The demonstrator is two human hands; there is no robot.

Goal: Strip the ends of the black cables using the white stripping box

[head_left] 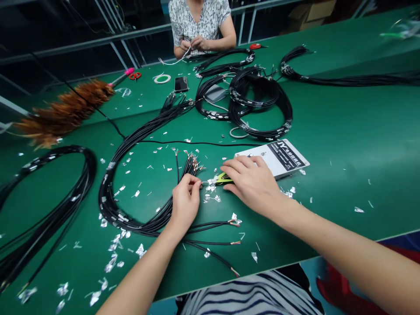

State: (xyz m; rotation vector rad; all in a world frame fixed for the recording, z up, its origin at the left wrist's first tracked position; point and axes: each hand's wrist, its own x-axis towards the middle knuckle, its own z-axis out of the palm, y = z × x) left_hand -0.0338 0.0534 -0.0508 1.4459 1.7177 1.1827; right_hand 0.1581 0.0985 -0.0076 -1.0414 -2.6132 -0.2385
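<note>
My left hand (187, 195) is closed in a pinch on the end of a black cable; its thin, pale tip points right. My right hand (248, 181) is closed around small yellow-green snips (224, 178), whose tips are close to that cable end. Most of the tool is hidden under the fingers. Beneath my left wrist runs a bundle of black cables (144, 227), curving round to the left. Stripped ends with reddish and white wires (193, 162) stick up behind my left hand. A few separate cable ends (229, 222) lie nearer the front edge. Foil scraps (211, 188) lie below the snips.
A white box-like device with a black label (288, 155) sits beyond my right hand. Coiled cables (285, 105) and a phone (181, 84) lie farther back. At left are another cable coil (88, 166) and a brown feather duster (75, 105). A co-worker (200, 26) handles a pale strand opposite.
</note>
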